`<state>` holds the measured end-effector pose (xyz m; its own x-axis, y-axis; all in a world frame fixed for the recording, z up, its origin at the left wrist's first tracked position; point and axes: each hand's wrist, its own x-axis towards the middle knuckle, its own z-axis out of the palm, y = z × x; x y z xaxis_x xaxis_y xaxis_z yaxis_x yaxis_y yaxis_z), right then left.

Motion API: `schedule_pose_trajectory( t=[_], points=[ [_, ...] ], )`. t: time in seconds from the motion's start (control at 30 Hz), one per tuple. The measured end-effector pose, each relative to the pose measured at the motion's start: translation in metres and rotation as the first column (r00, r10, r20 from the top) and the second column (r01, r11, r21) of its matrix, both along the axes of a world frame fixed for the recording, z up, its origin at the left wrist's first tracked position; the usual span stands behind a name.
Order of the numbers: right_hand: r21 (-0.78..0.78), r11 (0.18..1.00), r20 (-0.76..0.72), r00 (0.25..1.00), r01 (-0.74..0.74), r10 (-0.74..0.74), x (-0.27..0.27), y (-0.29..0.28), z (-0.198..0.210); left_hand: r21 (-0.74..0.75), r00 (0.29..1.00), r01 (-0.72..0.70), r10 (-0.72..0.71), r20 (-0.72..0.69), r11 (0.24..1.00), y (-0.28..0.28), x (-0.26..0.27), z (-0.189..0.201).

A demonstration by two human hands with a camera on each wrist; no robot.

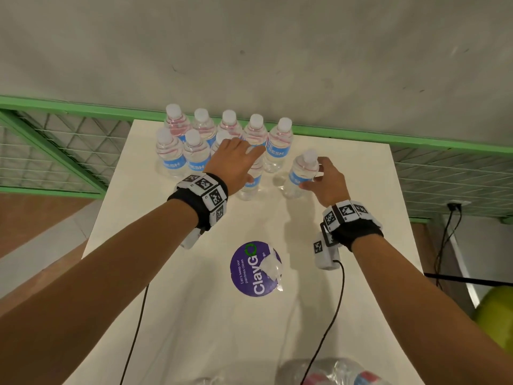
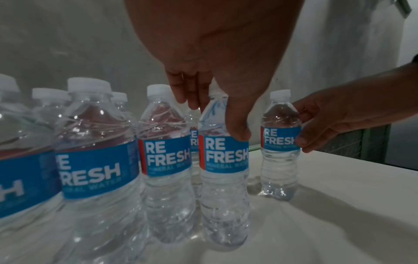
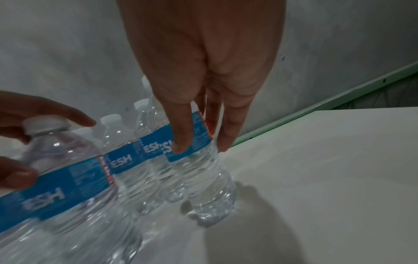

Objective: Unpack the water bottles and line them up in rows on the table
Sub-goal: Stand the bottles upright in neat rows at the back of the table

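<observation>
**Two more bottles join the front row**

On the white counter (image 1: 347, 273), the left hand (image 1: 236, 159) grasps one water bottle (image 2: 224, 160) at its shoulder, closing up to the standing rows (image 1: 194, 140). The right hand (image 1: 327, 184) pinches a second bottle (image 1: 299, 173) standing apart. Each should probably be slid in upright, base flat, labels forward, without nudging neighbours. More bottles wait in the torn wrap (image 1: 333, 373).
</observation>
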<state>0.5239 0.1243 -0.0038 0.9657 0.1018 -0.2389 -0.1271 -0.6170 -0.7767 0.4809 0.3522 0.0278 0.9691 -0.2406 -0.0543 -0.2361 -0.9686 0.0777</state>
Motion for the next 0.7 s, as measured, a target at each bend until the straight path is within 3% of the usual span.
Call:
schedule_pose_trajectory(
  t=[0.27,0.7],
  points=[
    [-0.050,0.997,0.019,0.998,0.061,-0.060,0.050,0.000,-0.006,0.109,0.998,0.033,-0.038,0.040,0.994,-0.001,0.010,0.001],
    [-0.033,0.998,0.032,0.998,0.047,-0.046,0.063,0.009,-0.007,0.111,1.000,-0.009,0.007,0.013,0.994,0.005,0.022,0.001]
  ],
)
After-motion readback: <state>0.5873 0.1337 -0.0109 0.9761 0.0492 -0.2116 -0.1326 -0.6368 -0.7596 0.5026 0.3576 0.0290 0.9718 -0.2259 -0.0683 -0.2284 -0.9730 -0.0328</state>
